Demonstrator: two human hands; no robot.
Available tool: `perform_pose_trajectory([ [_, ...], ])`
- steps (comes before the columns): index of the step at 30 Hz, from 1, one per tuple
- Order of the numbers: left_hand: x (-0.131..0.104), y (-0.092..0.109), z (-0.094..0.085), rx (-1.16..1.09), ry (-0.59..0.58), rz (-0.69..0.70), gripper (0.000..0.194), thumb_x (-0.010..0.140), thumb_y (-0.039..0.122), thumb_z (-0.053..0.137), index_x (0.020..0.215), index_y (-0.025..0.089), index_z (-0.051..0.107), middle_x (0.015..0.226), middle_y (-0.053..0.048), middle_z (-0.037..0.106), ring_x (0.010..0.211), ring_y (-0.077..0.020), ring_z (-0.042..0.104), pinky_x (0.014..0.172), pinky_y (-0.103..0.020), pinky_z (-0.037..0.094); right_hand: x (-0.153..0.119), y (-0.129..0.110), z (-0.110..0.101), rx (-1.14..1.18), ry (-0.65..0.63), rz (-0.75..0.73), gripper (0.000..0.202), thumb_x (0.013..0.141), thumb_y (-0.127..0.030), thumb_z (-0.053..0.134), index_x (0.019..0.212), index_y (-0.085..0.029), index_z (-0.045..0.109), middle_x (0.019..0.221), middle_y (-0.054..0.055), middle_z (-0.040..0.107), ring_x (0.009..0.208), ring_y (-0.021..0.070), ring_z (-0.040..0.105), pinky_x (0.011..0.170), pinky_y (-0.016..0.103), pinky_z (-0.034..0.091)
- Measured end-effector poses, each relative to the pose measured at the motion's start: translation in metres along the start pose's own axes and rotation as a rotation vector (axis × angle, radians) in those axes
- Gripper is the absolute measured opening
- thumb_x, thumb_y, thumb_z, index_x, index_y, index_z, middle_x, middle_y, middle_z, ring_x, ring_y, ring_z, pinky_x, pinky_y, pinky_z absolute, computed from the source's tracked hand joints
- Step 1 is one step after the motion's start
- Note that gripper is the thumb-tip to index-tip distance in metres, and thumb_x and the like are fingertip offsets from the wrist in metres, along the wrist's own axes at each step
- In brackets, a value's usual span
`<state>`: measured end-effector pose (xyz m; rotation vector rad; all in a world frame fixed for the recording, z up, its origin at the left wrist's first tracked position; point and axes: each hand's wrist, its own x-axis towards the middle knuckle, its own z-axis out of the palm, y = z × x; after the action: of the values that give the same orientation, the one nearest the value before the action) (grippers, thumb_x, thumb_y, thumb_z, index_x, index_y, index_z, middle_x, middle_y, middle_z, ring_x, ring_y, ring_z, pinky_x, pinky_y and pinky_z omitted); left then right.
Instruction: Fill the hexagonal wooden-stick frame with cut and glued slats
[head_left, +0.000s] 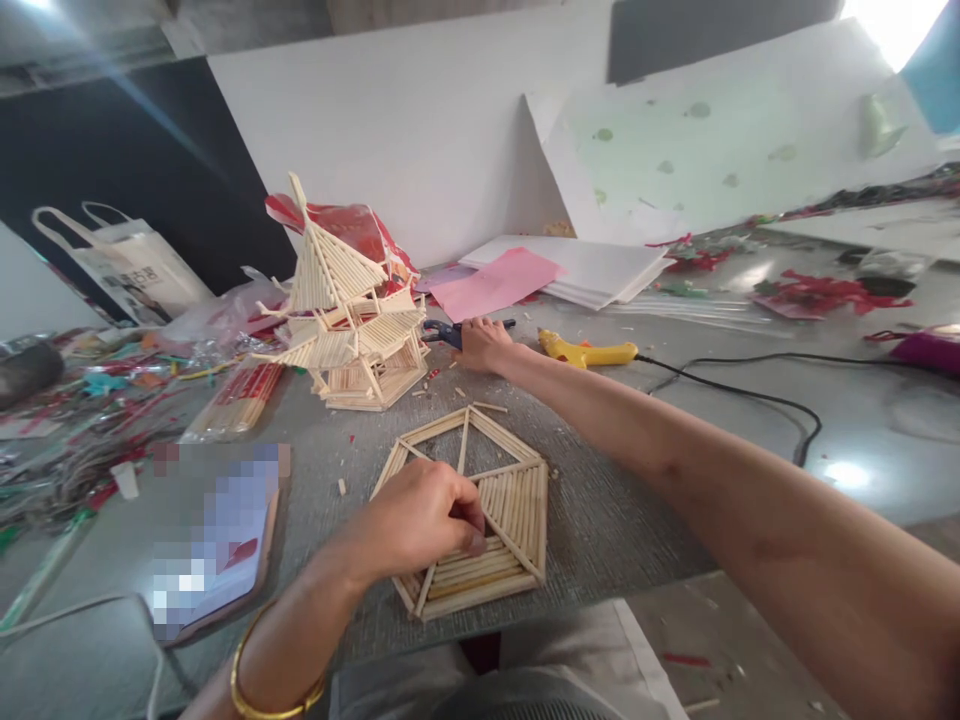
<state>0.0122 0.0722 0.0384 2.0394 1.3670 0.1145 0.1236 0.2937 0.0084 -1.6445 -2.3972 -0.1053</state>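
Observation:
A hexagonal frame of thin wooden sticks [517, 510] lies flat on the grey table in front of me. Its right and near wedges are filled with rows of sticks, while the far ones show bare table between the spokes. My left hand [427, 515] rests over its left half with curled, pinched fingers near the middle; whatever they hold is hidden. Farther off, my right arm stretches to the back, where my right hand [484, 343] closes over dark pliers [448, 334]. A pagoda-like stick model [352, 330] stands upright just left of the pliers.
A yellow glue gun [589, 352] with a black cord lies right of my right hand. At left are a phone [232, 550], bagged sticks [244, 395] and a tangle of craft scraps. Pink paper [495, 282] and white boards [600, 265] lie at the back.

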Motion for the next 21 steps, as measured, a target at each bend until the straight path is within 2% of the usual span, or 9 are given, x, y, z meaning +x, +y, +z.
perform_pose_trajectory([
  [5, 0.001, 0.002, -0.001, -0.011, 0.001, 0.000, 0.013, 0.063, 0.023, 0.058, 0.067, 0.020, 0.070, 0.060, 0.003, 0.063, 0.058, -0.0108, 0.053, 0.053, -0.020, 0.034, -0.003, 0.002, -0.010, 0.010, -0.004, -0.085, 0.073, 0.074, -0.060, 0.049, 0.121, -0.005, 0.044, 0.120, 0.022, 0.048, 0.110, 0.0337, 0.043, 0.085, 0.043, 0.033],
  [10, 0.003, -0.002, 0.002, -0.008, -0.007, 0.003, 0.015, 0.063, 0.025, 0.057, 0.069, 0.020, 0.070, 0.061, 0.002, 0.064, 0.059, -0.0117, 0.054, 0.053, -0.021, 0.034, -0.029, 0.014, -0.045, 0.017, 0.037, -0.203, 0.060, 0.082, -0.057, 0.038, 0.116, -0.010, 0.048, 0.118, 0.017, 0.051, 0.106, 0.0290, 0.047, 0.086, 0.038, 0.034],
  [12, 0.003, -0.003, 0.003, -0.010, -0.021, 0.004, 0.016, 0.064, 0.025, 0.057, 0.070, 0.020, 0.070, 0.062, 0.002, 0.065, 0.060, -0.0121, 0.055, 0.054, -0.021, 0.034, -0.045, 0.031, -0.064, 0.013, 0.038, -0.255, 0.054, 0.082, -0.053, 0.041, 0.114, -0.010, 0.050, 0.115, 0.017, 0.054, 0.104, 0.0278, 0.049, 0.085, 0.036, 0.036],
  [15, 0.001, -0.004, 0.004, -0.012, -0.017, 0.005, 0.016, 0.065, 0.026, 0.055, 0.070, 0.019, 0.068, 0.064, 0.001, 0.065, 0.061, -0.0125, 0.055, 0.055, -0.022, 0.034, -0.072, 0.068, -0.090, 0.014, -0.036, -0.276, 0.053, 0.079, -0.050, 0.047, 0.118, -0.015, 0.049, 0.119, 0.013, 0.053, 0.107, 0.0264, 0.048, 0.088, 0.034, 0.035],
  [18, -0.003, -0.004, 0.005, 0.007, 0.018, 0.037, 0.015, 0.068, 0.026, 0.053, 0.069, 0.019, 0.066, 0.066, 0.001, 0.064, 0.063, -0.0128, 0.055, 0.056, -0.023, 0.033, -0.095, 0.105, -0.106, -0.002, -0.145, -0.141, 0.062, 0.076, -0.051, 0.050, 0.126, -0.014, 0.044, 0.128, 0.013, 0.047, 0.114, 0.0280, 0.044, 0.091, 0.037, 0.034],
  [21, -0.006, -0.001, 0.006, 0.029, 0.046, 0.048, 0.014, 0.069, 0.025, 0.051, 0.067, 0.019, 0.064, 0.067, 0.001, 0.063, 0.064, -0.0130, 0.055, 0.058, -0.023, 0.033, -0.108, 0.131, -0.107, -0.012, -0.270, -0.061, 0.061, 0.072, -0.047, 0.055, 0.123, -0.013, 0.048, 0.126, 0.014, 0.049, 0.113, 0.0281, 0.046, 0.089, 0.036, 0.037],
])
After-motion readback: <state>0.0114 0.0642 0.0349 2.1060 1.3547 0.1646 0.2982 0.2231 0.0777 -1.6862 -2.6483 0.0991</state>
